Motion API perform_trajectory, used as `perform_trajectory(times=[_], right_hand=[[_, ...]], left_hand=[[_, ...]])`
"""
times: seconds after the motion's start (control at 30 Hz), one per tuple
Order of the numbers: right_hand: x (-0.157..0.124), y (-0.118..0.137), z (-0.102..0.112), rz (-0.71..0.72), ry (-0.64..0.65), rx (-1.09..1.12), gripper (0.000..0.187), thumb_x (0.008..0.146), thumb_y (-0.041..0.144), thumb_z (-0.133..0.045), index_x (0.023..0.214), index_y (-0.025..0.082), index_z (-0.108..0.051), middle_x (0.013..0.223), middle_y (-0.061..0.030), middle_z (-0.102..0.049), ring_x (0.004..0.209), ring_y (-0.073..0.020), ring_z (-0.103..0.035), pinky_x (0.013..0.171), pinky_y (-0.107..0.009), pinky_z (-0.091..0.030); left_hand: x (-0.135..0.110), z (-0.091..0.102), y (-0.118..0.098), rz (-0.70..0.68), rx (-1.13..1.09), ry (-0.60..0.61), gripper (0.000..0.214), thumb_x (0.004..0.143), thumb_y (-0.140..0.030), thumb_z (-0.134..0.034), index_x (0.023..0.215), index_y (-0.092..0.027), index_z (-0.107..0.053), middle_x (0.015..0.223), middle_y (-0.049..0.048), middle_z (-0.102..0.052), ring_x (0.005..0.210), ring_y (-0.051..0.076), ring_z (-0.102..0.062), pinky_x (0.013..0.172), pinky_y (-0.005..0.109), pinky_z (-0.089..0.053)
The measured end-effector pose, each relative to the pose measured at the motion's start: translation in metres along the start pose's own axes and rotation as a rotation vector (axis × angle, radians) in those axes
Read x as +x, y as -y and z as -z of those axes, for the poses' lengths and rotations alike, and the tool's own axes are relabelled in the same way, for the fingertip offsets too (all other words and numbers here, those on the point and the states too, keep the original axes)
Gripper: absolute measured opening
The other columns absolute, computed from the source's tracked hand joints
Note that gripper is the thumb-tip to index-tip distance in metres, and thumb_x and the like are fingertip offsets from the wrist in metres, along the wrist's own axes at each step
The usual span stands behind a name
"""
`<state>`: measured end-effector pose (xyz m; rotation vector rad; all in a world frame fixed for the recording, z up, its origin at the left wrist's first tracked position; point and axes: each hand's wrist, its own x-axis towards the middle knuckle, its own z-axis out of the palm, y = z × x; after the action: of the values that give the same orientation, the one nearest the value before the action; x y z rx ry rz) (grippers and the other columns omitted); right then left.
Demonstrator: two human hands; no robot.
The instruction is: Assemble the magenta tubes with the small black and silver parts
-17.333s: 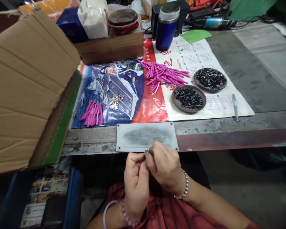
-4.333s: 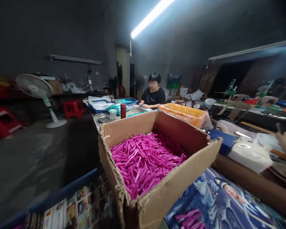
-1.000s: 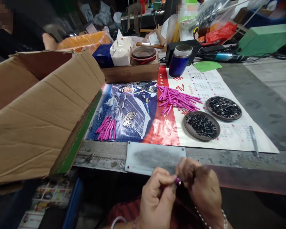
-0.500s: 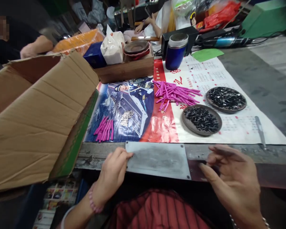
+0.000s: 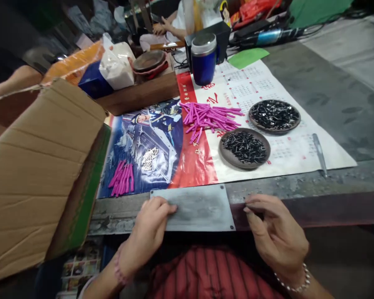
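Observation:
My left hand (image 5: 149, 226) rests on the left end of a grey metal plate (image 5: 202, 209) screwed to the table's front edge; its fingers are curled together and I cannot see what they hold, if anything. My right hand (image 5: 276, 234) lies just right of the plate, fingers loosely bent, tips on the table edge, with nothing visible in it. Beyond the plate lie a small bundle of pink sticks (image 5: 122, 179), a heap of tiny silver parts (image 5: 148, 153), a larger pile of pink sticks (image 5: 208, 118) and two dishes of black parts (image 5: 244, 147) (image 5: 274, 114).
A big cardboard box (image 5: 40, 166) stands at the left. A blue mug (image 5: 203, 60), a wooden box (image 5: 140, 93) and a white bag (image 5: 116, 66) sit at the back. A thin metal tool (image 5: 319, 149) lies on the calendar sheet (image 5: 258, 83). Another person's hands (image 5: 162, 29) are beyond.
A second ago both hands were together over my lap, pinching a small pink piece. They have moved apart to the table edge, left onto the plate, right beside it.

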<state>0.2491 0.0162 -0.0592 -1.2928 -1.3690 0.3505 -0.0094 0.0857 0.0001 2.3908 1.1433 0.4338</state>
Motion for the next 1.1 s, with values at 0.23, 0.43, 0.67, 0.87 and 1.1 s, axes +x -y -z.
perform_trajectory(times=[0.23, 0.43, 0.67, 0.87, 1.1], right_hand=[[0.009, 0.020, -0.011, 0.097, 0.127, -0.055, 0.014, 0.093, 0.010, -0.060, 0.104, 0.019, -0.061, 0.092, -0.0068, -0.066, 0.085, -0.0192, -0.066, 0.077, -0.032, -0.057], [0.005, 0.047, -0.018, -0.008, 0.347, 0.039, 0.007, 0.098, 0.016, -0.057, 0.102, 0.019, -0.062, 0.088, -0.0048, -0.068, 0.076, -0.0161, -0.069, 0.068, -0.024, -0.058], [0.008, 0.060, -0.038, -0.032, 0.362, 0.109, 0.007, 0.098, 0.015, -0.057, 0.096, 0.020, -0.063, 0.084, -0.0029, -0.068, 0.075, -0.0143, -0.068, 0.069, -0.022, -0.056], [0.013, 0.069, -0.049, 0.011, 0.380, 0.117, 0.016, 0.100, 0.019, -0.052, 0.085, 0.020, -0.056, 0.074, -0.0004, -0.060, 0.063, -0.0121, -0.060, 0.058, -0.021, -0.049], [0.006, 0.070, -0.068, 0.203, 0.246, -0.019, 0.036, 0.104, 0.020, -0.045, 0.067, 0.022, -0.045, 0.056, 0.0041, -0.043, 0.047, -0.0108, -0.042, 0.047, -0.025, -0.032]], left_hand=[[0.021, -0.041, -0.035, -0.089, -0.018, -0.041, 0.027, 0.095, -0.005, -0.044, 0.097, -0.016, -0.068, 0.087, 0.0080, -0.061, 0.081, 0.022, -0.055, 0.073, 0.035, -0.046], [0.008, -0.036, -0.049, 0.368, -0.913, -0.184, 0.011, 0.098, -0.025, -0.059, 0.096, -0.017, -0.067, 0.084, 0.0025, -0.059, 0.073, 0.015, -0.060, 0.066, 0.026, -0.051], [-0.018, -0.041, -0.066, 0.635, -1.382, -0.231, 0.030, 0.089, -0.042, -0.075, 0.102, -0.017, -0.064, 0.071, -0.0027, -0.061, 0.057, 0.007, -0.055, 0.055, 0.016, -0.046], [-0.026, -0.051, -0.076, 0.461, -1.311, -0.411, 0.022, 0.098, -0.040, -0.063, 0.108, -0.021, -0.065, 0.082, -0.0007, -0.067, 0.061, 0.007, -0.055, 0.061, 0.017, -0.049], [-0.039, -0.067, -0.082, 0.422, -1.120, -0.622, 0.021, 0.101, -0.037, -0.059, 0.108, -0.020, -0.069, 0.097, 0.0050, -0.072, 0.089, 0.017, -0.067, 0.087, 0.029, -0.054]])
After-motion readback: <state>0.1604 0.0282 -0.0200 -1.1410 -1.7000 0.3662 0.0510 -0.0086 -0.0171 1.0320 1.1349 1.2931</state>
